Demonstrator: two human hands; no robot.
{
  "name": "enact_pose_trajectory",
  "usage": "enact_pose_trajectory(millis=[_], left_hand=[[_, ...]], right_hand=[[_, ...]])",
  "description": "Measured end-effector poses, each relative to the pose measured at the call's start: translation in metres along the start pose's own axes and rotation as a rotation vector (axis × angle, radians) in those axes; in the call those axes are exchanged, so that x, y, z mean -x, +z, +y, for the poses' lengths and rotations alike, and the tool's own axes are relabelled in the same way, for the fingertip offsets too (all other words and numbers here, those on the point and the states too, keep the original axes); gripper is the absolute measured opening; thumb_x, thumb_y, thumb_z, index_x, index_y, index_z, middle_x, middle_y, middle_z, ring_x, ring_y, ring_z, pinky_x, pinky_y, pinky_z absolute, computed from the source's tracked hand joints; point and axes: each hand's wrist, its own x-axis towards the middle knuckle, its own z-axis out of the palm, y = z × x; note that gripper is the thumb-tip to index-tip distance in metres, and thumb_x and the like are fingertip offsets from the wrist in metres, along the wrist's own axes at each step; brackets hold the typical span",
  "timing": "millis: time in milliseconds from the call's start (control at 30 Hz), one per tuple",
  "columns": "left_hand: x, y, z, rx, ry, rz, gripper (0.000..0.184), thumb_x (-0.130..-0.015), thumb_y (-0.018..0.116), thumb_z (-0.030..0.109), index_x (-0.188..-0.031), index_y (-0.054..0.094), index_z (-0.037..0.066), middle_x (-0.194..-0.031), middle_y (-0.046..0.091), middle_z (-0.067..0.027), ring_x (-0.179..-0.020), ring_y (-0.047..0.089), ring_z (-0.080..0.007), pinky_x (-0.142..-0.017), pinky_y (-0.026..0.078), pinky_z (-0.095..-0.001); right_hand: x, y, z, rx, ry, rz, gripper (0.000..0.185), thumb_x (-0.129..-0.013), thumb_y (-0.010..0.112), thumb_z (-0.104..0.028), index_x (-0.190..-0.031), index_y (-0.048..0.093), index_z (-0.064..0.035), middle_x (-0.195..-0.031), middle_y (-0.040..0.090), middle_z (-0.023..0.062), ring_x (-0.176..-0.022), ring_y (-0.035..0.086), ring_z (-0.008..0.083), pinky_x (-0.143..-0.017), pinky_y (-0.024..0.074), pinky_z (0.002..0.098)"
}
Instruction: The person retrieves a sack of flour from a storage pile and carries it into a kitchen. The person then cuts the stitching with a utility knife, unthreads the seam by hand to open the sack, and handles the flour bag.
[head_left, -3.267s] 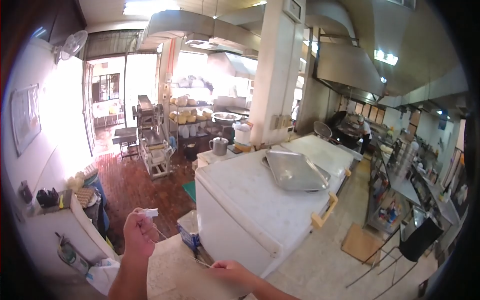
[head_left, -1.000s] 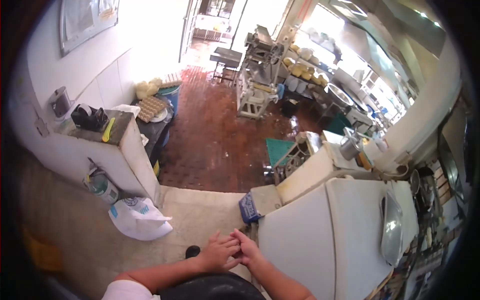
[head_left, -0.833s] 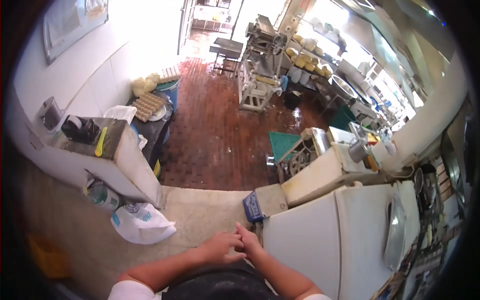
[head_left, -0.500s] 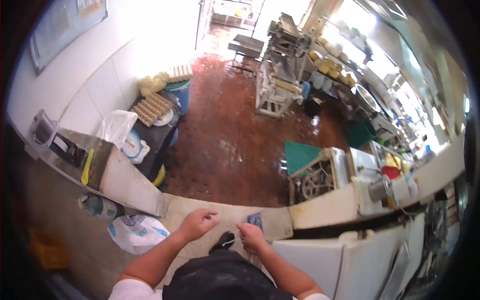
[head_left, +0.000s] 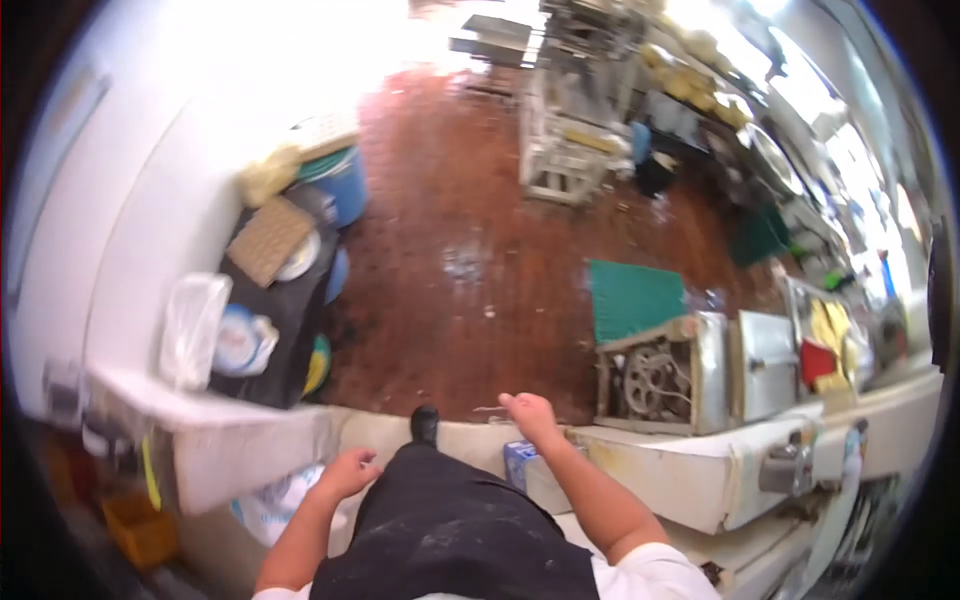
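Observation:
My left hand [head_left: 350,472] hangs beside the dark apron [head_left: 450,535], fingers loosely bent and apart, with nothing seen in it. Farther forward, over the doorway ledge [head_left: 385,432], is my right hand [head_left: 530,415]. Its fingers are curled in, and a thin pale line shows at the fingertips; whether it is held I cannot tell. Below the right wrist stands a blue-and-white box [head_left: 518,462]. A white printed plastic bag [head_left: 285,505] lies beyond my left forearm. One black shoe [head_left: 425,425] is on the ledge.
Wet red-brown floor [head_left: 450,300] stretches ahead. At left, a dark table [head_left: 290,335] carries a round scale [head_left: 240,340] and egg trays [head_left: 270,240]. A metal-framed machine [head_left: 575,130] stands ahead. At right are a green mat [head_left: 635,295], a pulley machine [head_left: 655,380] and a low wall [head_left: 650,465].
The view has moved forward and tilted down toward the ledge. My left hand has dropped back toward my side, and my right hand has moved forward and right. The hands are farther apart.

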Motion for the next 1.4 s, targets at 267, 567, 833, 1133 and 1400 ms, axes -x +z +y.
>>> enact_pose_trajectory(millis=[267,567,833,1133,1400], left_hand=[[-0.183,-0.102,0.232,-0.172,0.38,0.096,0.034,-0.075,0.065,0.021,-0.101,0.058,0.0,-0.093,0.063,-0.0118,-0.086,0.06,-0.0185,-0.076,0.047,-0.0306],[-0.466,-0.045,0.338,0.237,0.116,-0.153,0.035,-0.075,0.063,0.022,-0.105,0.058,0.005,-0.091,0.063,-0.0082,-0.084,0.06,-0.0218,-0.072,0.047,-0.0306],[-0.574,0.1,0.607,0.386,0.499,-0.906,0.041,-0.08,0.063,0.015,-0.116,0.049,0.004,-0.104,0.057,-0.0038,-0.099,0.051,-0.0133,-0.086,0.041,-0.0305],[-0.695,0.171,0.896,0.461,0.092,-1.155,0.025,-0.089,0.046,0.028,-0.102,0.054,0.008,-0.107,0.058,-0.0041,-0.105,0.052,-0.0167,-0.085,0.041,-0.0333],[-0.798,0.338,1.017,0.712,-0.314,-0.953,0.032,-0.09,0.041,0.036,-0.081,0.055,0.009,-0.078,0.058,-0.0046,-0.073,0.056,-0.0185,-0.069,0.047,-0.0316]], right_hand=[[-0.078,-0.106,-0.015,-0.144,0.05,0.265,0.039,-0.08,0.059,-0.034,-0.06,0.052,-0.001,-0.053,0.046,0.0031,-0.053,0.042,0.0107,-0.051,0.0375,0.0296],[-0.251,-0.234,0.053,-0.488,0.286,0.301,0.037,-0.081,0.059,-0.036,-0.057,0.051,-0.0091,-0.056,0.046,-0.0027,-0.051,0.039,0.008,-0.048,0.0328,0.027],[-0.452,-0.383,-0.104,-0.609,0.118,0.038,0.03,-0.082,0.06,-0.034,-0.067,0.054,-0.009,-0.055,0.045,-0.0033,-0.048,0.04,0.0059,-0.041,0.033,0.0245],[-0.529,-0.58,-0.041,-0.815,0.096,0.818,0.022,-0.087,0.055,-0.024,-0.07,0.052,-0.0104,-0.055,0.042,-0.006,-0.044,0.036,0.0033,-0.038,0.0254,0.0202],[-0.65,-0.726,0.009,0.313,-0.123,0.784,0.02,-0.084,0.048,-0.02,-0.085,0.06,-0.0037,-0.088,0.061,0.0142,-0.081,0.056,0.0326,-0.069,0.0442,0.042]])
